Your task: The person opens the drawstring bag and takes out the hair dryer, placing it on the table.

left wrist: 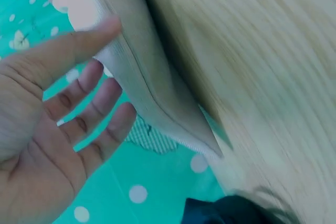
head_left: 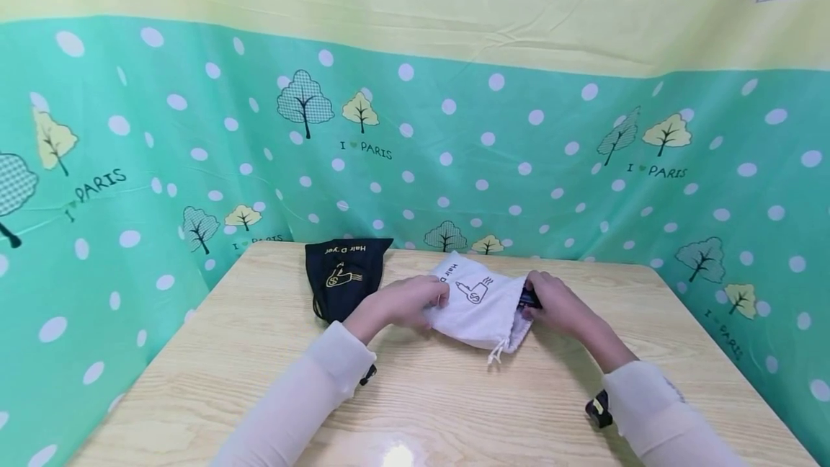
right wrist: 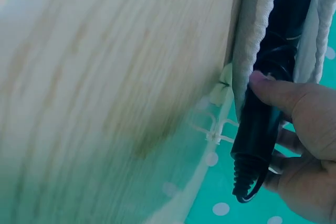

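A dotted green and yellow backdrop (head_left: 447, 128) hangs behind the white bag, and the wood-grain surface (head_left: 480, 409) spreads under it and in front of it. The white bag (head_left: 478, 312) lies print side up, its mouth gaping to the right. Left of it lies a black bag (head_left: 349, 283), near the left hand but away from that mouth.

Of the hands, the left (head_left: 411, 301) is at the white bag's closed end, fingers loosely spread, thumb against the cloth without a firm grip. The right hand (head_left: 554, 300) is at the mouth, thumb and fingers closed around a black handle (right wrist: 256, 135), which lies partly inside the white bag.

The step in hand seems to be working the handle through the mouth; inward or outward cannot be told. Either way, the next move calls for a steadied bag and a wide mouth. The right thumb meets the hem, which could snag; the drawstring (head_left: 497, 352) hangs below the mouth, and a loop of cord (right wrist: 257, 184) beside the handle's ribbed end could catch too.
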{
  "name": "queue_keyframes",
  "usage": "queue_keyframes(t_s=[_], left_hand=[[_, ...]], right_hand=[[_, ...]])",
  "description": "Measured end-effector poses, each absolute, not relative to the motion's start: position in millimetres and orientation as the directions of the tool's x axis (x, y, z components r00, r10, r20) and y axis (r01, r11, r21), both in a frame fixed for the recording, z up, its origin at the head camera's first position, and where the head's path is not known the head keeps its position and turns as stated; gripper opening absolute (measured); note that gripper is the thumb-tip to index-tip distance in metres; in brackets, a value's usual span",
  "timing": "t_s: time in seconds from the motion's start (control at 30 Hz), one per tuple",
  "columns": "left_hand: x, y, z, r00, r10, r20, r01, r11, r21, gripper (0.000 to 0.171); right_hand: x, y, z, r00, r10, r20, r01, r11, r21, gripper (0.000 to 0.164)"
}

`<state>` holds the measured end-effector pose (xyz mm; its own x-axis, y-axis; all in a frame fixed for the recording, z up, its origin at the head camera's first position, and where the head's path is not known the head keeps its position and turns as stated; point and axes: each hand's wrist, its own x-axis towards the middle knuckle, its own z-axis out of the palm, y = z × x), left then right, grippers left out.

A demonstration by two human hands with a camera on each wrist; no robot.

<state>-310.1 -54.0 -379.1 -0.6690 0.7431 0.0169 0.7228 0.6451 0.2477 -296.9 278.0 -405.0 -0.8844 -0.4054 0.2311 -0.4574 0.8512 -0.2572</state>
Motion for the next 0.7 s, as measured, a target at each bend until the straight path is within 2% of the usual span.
queue_keyframes(t_s=[0.1, 0.27, 0.47, 0.7], left_hand=[[-308, -49, -380, -0.694, 0.720, 0.023, 0.705, 0.672, 0.226, 0.036], [-308, -45, -384, -0.720, 0.693, -0.041, 0.675, 0.713, 0.191, 0.048], [-315, -43, -391, -0.683, 0.730, -0.041, 0.723, 0.683, 0.106, 0.029], [-320, -49, -390, -0.603, 0.797, -0.032, 0.784, 0.600, 0.160, 0.028]], right_hand=[[-298, 277, -407, -0.892, -0.389, 0.229, -0.442, 0.856, -0.266, 0.034], [-299, 278, -407, -0.902, -0.380, 0.203, -0.428, 0.848, -0.314, 0.037], [-297, 280, -406, -0.873, -0.445, 0.200, -0.487, 0.825, -0.288, 0.031], [-290, 285, -403, -0.838, -0.505, 0.207, -0.545, 0.791, -0.276, 0.024]])
